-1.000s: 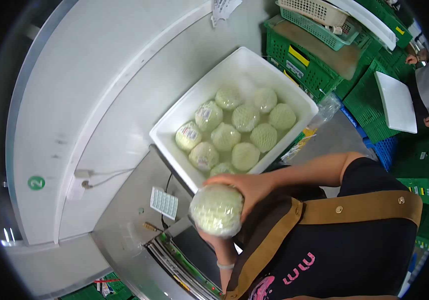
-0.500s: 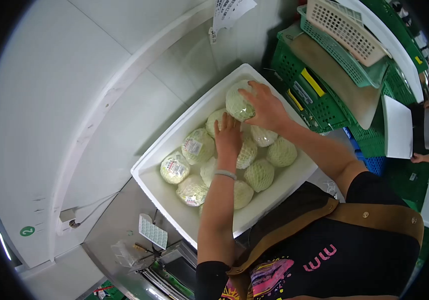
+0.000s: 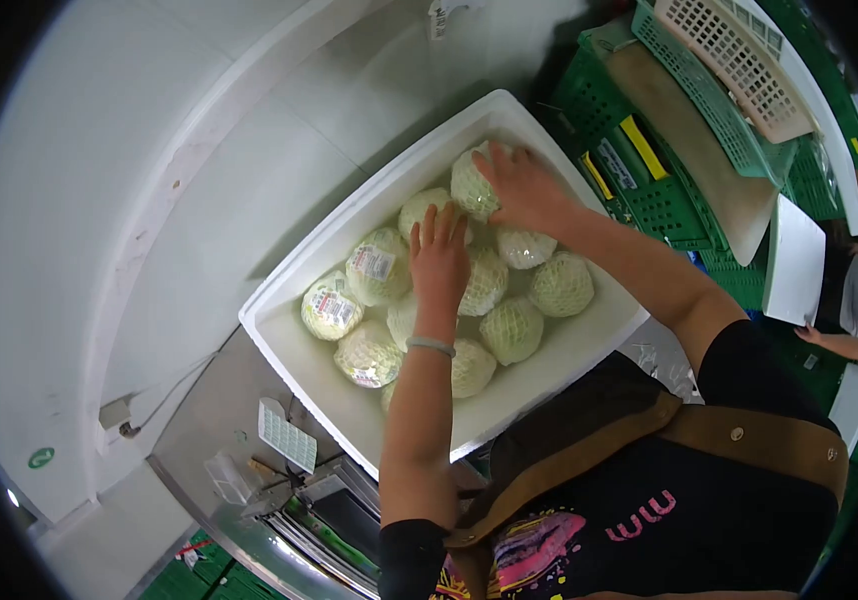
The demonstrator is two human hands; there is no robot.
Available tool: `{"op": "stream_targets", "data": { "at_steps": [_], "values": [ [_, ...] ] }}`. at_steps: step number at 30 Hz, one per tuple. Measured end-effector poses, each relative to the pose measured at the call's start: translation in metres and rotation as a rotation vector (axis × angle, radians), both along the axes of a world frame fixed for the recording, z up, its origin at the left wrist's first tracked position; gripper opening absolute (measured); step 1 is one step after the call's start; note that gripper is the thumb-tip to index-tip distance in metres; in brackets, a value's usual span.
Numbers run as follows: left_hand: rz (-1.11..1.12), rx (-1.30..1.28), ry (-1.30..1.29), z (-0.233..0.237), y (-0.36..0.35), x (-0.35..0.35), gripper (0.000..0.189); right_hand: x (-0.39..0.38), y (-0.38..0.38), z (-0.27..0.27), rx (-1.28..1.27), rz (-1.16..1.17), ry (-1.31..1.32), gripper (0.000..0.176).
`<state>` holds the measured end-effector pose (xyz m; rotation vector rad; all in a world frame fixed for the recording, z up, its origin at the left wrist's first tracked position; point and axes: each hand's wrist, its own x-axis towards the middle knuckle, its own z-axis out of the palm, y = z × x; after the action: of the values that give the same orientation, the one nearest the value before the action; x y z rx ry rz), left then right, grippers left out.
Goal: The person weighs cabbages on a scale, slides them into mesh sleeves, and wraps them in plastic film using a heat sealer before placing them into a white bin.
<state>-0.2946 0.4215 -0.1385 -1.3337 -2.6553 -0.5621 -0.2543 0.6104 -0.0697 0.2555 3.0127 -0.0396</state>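
A white foam box (image 3: pixel 337 425) holds several round pale-green heads, wrapped in film and white netting, that look like cabbages or melons. My right hand (image 3: pixel 527 190) curls over the wrapped round head (image 3: pixel 468 186) in the far corner, fingers and thumb around its side. My left hand (image 3: pixel 439 258) rests with fingers stretched out over another wrapped head (image 3: pixel 419 212) beside it. Two heads to the left, a labelled head (image 3: pixel 377 266) and a second labelled head (image 3: pixel 331 308), show printed stickers. My left forearm partly hides the heads at the middle.
Green crates (image 3: pixel 639 180) with pale baskets (image 3: pixel 739 60) stacked on top stand right of the box. A white wall (image 3: pixel 239 150) rises behind it. At lower left is a machine (image 3: pixel 334 525) on a metal counter (image 3: pixel 199 440). Another person's hand (image 3: pixel 809 335) appears at far right.
The view has shifted, so the box appears further up and left. My right hand stays on the corner head, which sits a little lower in the box. My left hand's fingers remain outstretched.
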Motion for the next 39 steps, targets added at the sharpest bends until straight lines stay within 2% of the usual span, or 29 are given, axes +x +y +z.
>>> {"op": "stream_targets", "data": {
  "at_steps": [4, 5, 8, 10, 11, 13, 14, 15, 17, 18, 19, 21, 23, 24, 25, 28, 29, 32, 34, 36, 39],
  "values": [
    [0.003, -0.007, -0.064, -0.003, -0.001, 0.001, 0.041, 0.006, 0.001, 0.002, 0.262, 0.217, 0.226, 0.097],
    [-0.005, 0.003, -0.069, -0.007, -0.002, 0.000, 0.042, 0.006, -0.004, 0.008, 0.226, 0.158, 0.157, 0.092],
    [-0.007, 0.042, -0.212, -0.005, -0.003, -0.003, 0.044, -0.007, 0.022, -0.021, -0.153, 0.110, 0.052, 0.087],
    [0.008, 0.084, -0.334, 0.000, -0.011, 0.000, 0.044, -0.015, 0.022, -0.015, -0.099, 0.065, -0.091, 0.084],
    [0.105, 0.090, -0.303, 0.016, -0.015, 0.009, 0.045, -0.022, 0.017, -0.006, -0.062, 0.064, -0.153, 0.083],
    [0.221, 0.339, -0.306, 0.052, -0.040, 0.048, 0.046, -0.022, 0.004, 0.015, -0.097, 0.025, -0.198, 0.082],
    [0.209, 0.427, -0.364, 0.073, -0.062, 0.073, 0.046, -0.016, -0.003, 0.018, -0.062, 0.080, -0.147, 0.084],
    [0.201, 0.515, -0.418, 0.092, -0.089, 0.100, 0.047, -0.006, 0.007, -0.015, 0.050, 0.270, 0.130, 0.080],
    [0.248, 0.637, -0.408, 0.123, -0.143, 0.165, 0.045, 0.014, -0.023, -0.010, -0.166, 0.405, 0.299, 0.073],
    [0.316, 0.643, -0.362, 0.132, -0.170, 0.199, 0.038, 0.032, -0.055, 0.002, -0.300, 0.395, 0.282, 0.070],
    [0.411, 0.680, -0.404, 0.128, -0.193, 0.237, 0.028, 0.053, -0.089, 0.018, -0.534, 0.374, 0.183, 0.064],
    [0.657, 0.741, -0.364, 0.108, -0.233, 0.307, 0.013, 0.095, -0.146, 0.024, -0.758, 0.448, -0.071, 0.059],
    [1.030, 0.707, -0.504, 0.076, -0.266, 0.380, 0.011, 0.132, -0.200, 0.038, -0.750, 0.830, -0.124, 0.057],
    [1.243, 0.659, -0.680, 0.052, -0.280, 0.414, 0.023, 0.144, -0.225, 0.047, -0.703, 0.944, -0.154, 0.057],
    [1.449, 0.672, -0.902, 0.041, -0.292, 0.435, 0.030, 0.152, -0.245, 0.042, -0.683, 1.073, -0.067, 0.056],
    [1.609, 0.689, -0.823, -0.033, -0.319, 0.480, 0.033, 0.166, -0.269, 0.017, -0.573, 0.943, -0.185, 0.053],
    [1.568, 0.814, -1.004, -0.033, -0.329, 0.469, 0.045, 0.168, -0.274, 0.015, -0.541, 0.955, -0.081, 0.047],
    [1.536, 1.335, -1.036, -0.080, -0.332, 0.425, 0.069, 0.169, -0.275, 0.017, -0.505, 0.938, -0.121, 0.042],
    [1.436, 1.441, -1.022, -0.098, -0.334, 0.387, 0.085, 0.170, -0.275, 0.009, -0.479, 0.952, -0.097, 0.040],
    [1.337, 1.532, -0.977, -0.131, -0.340, 0.359, 0.079, 0.171, -0.274, 0.011, -0.450, 0.919, -0.099, 0.038],
    [1.193, 1.580, -1.005, -0.118, -0.338, 0.327, 0.055, 0.172, -0.273, 0.012, -0.407, 0.902, -0.106, 0.040]
  ]
}}
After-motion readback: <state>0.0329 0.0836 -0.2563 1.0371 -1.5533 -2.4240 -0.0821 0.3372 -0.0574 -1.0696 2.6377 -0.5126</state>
